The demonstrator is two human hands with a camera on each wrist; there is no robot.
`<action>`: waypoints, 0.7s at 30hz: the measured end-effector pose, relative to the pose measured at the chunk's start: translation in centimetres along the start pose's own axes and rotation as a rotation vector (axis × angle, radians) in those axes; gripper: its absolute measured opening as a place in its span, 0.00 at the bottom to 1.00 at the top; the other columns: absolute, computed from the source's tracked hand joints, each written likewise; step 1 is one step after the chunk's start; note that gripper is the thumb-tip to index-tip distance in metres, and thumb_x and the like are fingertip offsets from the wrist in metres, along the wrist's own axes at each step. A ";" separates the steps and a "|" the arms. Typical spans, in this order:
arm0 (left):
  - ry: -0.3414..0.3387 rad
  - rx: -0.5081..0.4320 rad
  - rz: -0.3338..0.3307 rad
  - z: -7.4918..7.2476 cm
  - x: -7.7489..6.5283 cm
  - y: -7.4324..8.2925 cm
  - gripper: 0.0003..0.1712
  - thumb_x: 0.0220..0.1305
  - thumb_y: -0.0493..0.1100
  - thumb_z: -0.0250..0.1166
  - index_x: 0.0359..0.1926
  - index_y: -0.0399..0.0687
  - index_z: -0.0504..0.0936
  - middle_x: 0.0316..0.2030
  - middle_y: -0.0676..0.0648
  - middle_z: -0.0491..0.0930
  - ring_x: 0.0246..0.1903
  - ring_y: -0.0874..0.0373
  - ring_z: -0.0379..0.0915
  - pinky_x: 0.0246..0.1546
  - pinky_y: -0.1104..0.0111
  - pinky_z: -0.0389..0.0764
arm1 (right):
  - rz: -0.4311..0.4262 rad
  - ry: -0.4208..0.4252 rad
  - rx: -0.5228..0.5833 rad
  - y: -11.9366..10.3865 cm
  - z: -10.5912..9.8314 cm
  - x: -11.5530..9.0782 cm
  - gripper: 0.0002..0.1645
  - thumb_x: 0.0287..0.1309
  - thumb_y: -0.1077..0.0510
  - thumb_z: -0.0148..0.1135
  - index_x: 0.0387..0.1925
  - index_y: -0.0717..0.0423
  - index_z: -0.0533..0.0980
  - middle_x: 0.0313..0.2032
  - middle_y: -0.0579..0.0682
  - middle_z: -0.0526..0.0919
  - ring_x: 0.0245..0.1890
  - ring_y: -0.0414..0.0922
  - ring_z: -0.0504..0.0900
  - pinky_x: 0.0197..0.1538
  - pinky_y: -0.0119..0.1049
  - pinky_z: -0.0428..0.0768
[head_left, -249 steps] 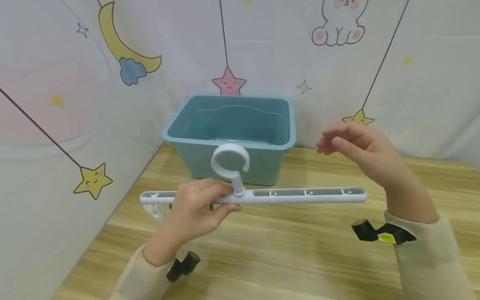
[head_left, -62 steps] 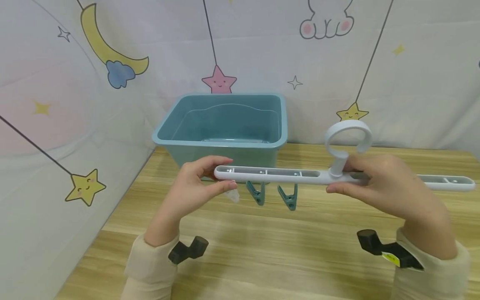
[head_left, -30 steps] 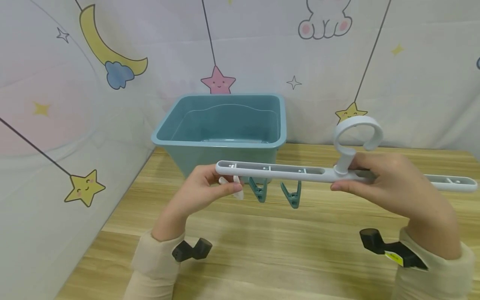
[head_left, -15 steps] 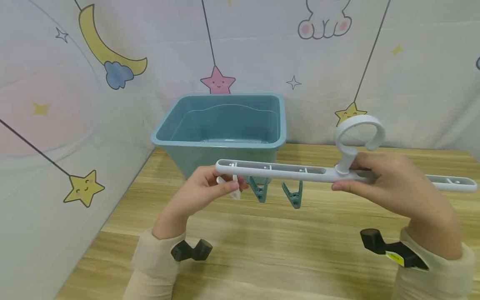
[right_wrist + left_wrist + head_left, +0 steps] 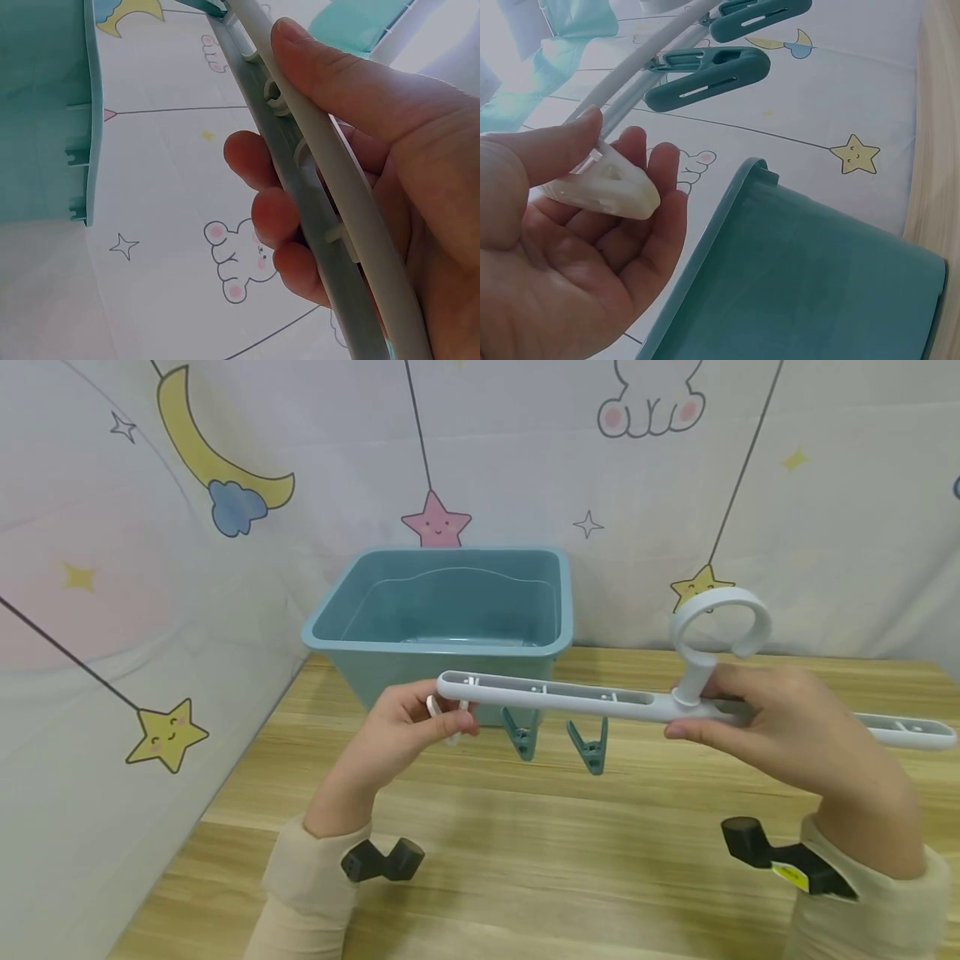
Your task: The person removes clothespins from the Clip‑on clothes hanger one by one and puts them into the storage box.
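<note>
A white hanger bar (image 5: 570,697) with a round open hook (image 5: 720,602) is held above the table, its left end slightly higher. My right hand (image 5: 787,727) grips the bar just right of the hook's base, thumb in front and fingers behind. At the left end, my left hand (image 5: 397,722) holds a white clothes clip (image 5: 611,187) between thumb and curled fingers. The clip hangs from the bar, partly hidden in the head view. Two green clothes clips (image 5: 521,735) dangle from the bar to the right of it.
Behind the hanger a blue-green plastic tub (image 5: 438,649) stands on the wooden table (image 5: 525,868), near the back wall. A white cloth backdrop (image 5: 630,560) with cartoon drawings covers the back and left sides.
Earlier my left hand held the bar by the hook and my right hand was free. The right hand then took the bar. Lately the bar's left end has risen slightly and the white clip tilted left.
</note>
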State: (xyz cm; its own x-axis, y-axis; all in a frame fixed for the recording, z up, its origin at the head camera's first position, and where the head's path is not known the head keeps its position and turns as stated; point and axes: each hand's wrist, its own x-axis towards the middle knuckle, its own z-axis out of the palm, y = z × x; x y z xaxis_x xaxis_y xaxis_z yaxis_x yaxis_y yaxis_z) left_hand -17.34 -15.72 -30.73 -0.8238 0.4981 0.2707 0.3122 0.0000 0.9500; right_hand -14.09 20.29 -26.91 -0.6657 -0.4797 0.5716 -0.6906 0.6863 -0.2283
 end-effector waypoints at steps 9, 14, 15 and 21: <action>0.045 -0.001 -0.008 0.2 0.0 0.2 0.13 0.63 0.32 0.63 0.45 0.25 0.75 0.31 0.50 0.79 0.33 0.58 0.79 0.41 0.67 0.81 | 0.007 -0.005 -0.008 0.0 0.0 0.0 0.17 0.39 0.47 0.78 0.27 0.45 0.77 0.20 0.32 0.70 0.21 0.29 0.64 0.23 0.21 0.62; 0.100 0.043 -0.023 0.7 0.1 0.2 0.07 0.63 0.28 0.60 0.42 0.26 0.74 0.30 0.47 0.76 0.32 0.60 0.78 0.42 0.66 0.82 | 0.007 0.000 -0.019 0.0 0.0 0.1 0.17 0.40 0.46 0.78 0.27 0.45 0.77 0.19 0.32 0.69 0.19 0.29 0.62 0.22 0.21 0.61; 0.114 0.060 -0.021 0.8 0.2 0.2 0.06 0.63 0.27 0.61 0.40 0.26 0.74 0.30 0.47 0.76 0.32 0.61 0.78 0.42 0.66 0.82 | 0.006 0.000 -0.021 0.0 0.0 0.1 0.17 0.40 0.46 0.78 0.27 0.45 0.77 0.19 0.31 0.69 0.19 0.29 0.62 0.22 0.21 0.61; 0.200 0.148 -0.012 1.3 0.2 0.3 0.05 0.61 0.27 0.62 0.36 0.28 0.74 0.28 0.43 0.75 0.30 0.60 0.78 0.40 0.68 0.82 | -0.002 -0.004 0.002 0.0 0.1 0.1 0.16 0.41 0.48 0.78 0.28 0.46 0.77 0.20 0.31 0.71 0.18 0.28 0.63 0.22 0.21 0.62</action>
State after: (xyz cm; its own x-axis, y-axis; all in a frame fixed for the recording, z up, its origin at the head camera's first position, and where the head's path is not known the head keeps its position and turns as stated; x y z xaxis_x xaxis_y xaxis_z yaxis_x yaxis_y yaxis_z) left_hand -16.77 -14.48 -30.58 -0.9004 0.3160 0.2989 0.3558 0.1397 0.9241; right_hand -14.15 20.21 -26.93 -0.6659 -0.4831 0.5685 -0.6922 0.6842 -0.2294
